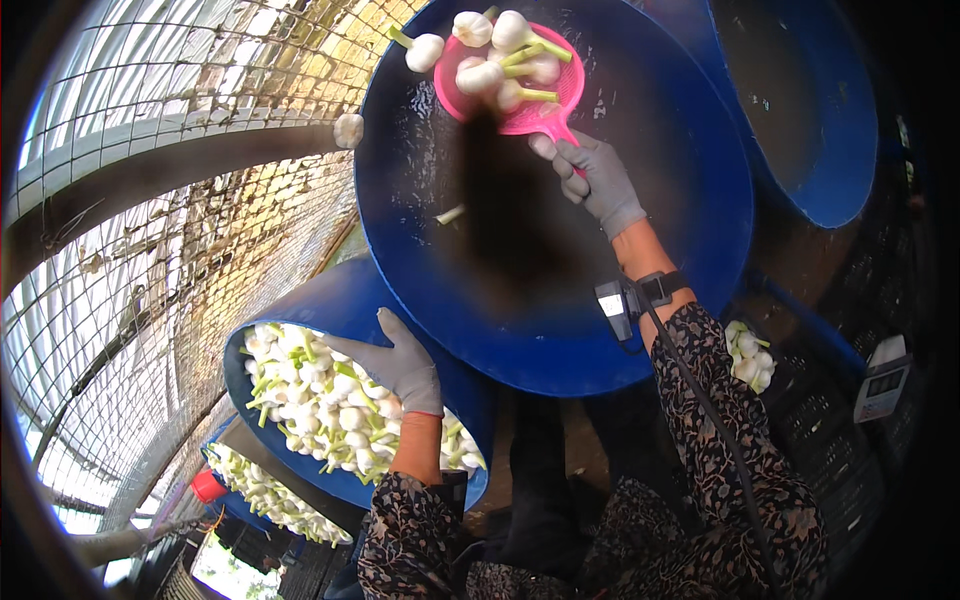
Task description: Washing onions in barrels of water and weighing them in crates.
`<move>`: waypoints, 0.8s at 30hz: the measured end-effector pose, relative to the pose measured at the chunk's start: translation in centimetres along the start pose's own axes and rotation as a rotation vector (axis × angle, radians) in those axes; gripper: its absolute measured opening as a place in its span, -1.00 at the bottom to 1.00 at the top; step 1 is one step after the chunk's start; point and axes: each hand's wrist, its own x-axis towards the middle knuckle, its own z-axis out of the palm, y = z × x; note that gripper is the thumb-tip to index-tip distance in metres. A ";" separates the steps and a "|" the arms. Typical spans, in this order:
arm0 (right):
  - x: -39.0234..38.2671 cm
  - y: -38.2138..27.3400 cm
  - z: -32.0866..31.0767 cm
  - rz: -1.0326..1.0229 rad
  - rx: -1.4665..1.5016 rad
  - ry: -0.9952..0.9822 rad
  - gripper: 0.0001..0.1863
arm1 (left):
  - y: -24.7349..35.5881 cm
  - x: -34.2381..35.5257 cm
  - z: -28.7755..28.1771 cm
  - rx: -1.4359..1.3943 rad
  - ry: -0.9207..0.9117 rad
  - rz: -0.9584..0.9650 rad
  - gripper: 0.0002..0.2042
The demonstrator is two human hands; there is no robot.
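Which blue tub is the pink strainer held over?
The large middle tub, holding water: the right hand grips the strainer over its far side. No strainer is over the tubs of garlic at left or the upper-right tub.

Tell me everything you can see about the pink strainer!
The pink strainer looks like plastic, with a round bowl full of small holes and a handle at its lower right. The gloved right hand's grip holds that handle. The bowl's open side faces us, and white garlic bulbs with green stems sit in it. It's over the blue tub; whether it touches water, I can't tell.
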 end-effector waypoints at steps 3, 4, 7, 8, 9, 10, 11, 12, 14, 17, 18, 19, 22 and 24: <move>-3.3 -0.3 -1.8 -0.025 0.070 -0.028 -0.78 | 0.2 -0.1 0.2 -0.007 -0.007 0.030 -0.15; -4.6 -0.3 -2.1 -0.028 0.067 -0.028 -0.78 | 0.7 -0.2 0.0 0.003 -0.008 0.011 -0.15; -8.5 0.7 -3.0 -0.061 -0.026 0.170 -0.81 | 0.1 0.3 -0.5 0.021 0.013 0.015 -0.15; -10.0 1.0 -3.3 -0.073 -0.091 0.246 -0.82 | 0.0 0.4 -0.8 0.021 0.018 0.008 -0.15; -11.6 1.3 -3.4 -0.088 -0.159 0.324 -0.82 | 0.0 0.4 -0.9 0.052 0.020 0.004 -0.15; -13.1 1.3 -4.2 -0.095 -0.173 0.330 -0.82 | 0.2 0.2 -0.6 0.073 0.012 -0.001 -0.15; -14.5 1.5 -4.8 -0.104 -0.258 0.396 -0.83 | 0.1 0.1 -0.4 0.061 0.006 -0.007 -0.15; -15.4 1.7 -4.9 -0.115 -0.337 0.460 -0.83 | 0.0 0.2 -0.3 0.069 0.013 -0.003 -0.14; -16.1 2.0 -5.0 -0.062 -0.381 0.502 -0.84 | 0.0 0.1 -0.2 0.068 0.017 -0.001 -0.13; -14.7 3.9 -5.0 0.033 -0.418 0.521 -0.82 | -0.2 0.2 -0.4 0.028 0.020 -0.003 -0.13; -13.8 4.6 -5.1 0.075 -0.337 0.531 -0.83 | -0.1 0.1 -0.2 0.012 0.008 -0.004 -0.12; -12.8 5.6 -5.2 0.124 -0.251 0.536 -0.84 | -0.2 0.1 -0.1 0.003 0.000 -0.006 -0.12; -9.6 7.0 -2.7 0.102 -0.177 0.496 -0.89 | -0.2 0.3 -0.6 -0.010 0.008 -0.006 -0.13; -7.4 7.6 -2.0 0.073 -0.145 0.486 -0.90 | 0.1 0.0 -0.5 -0.012 -0.001 -0.018 -0.13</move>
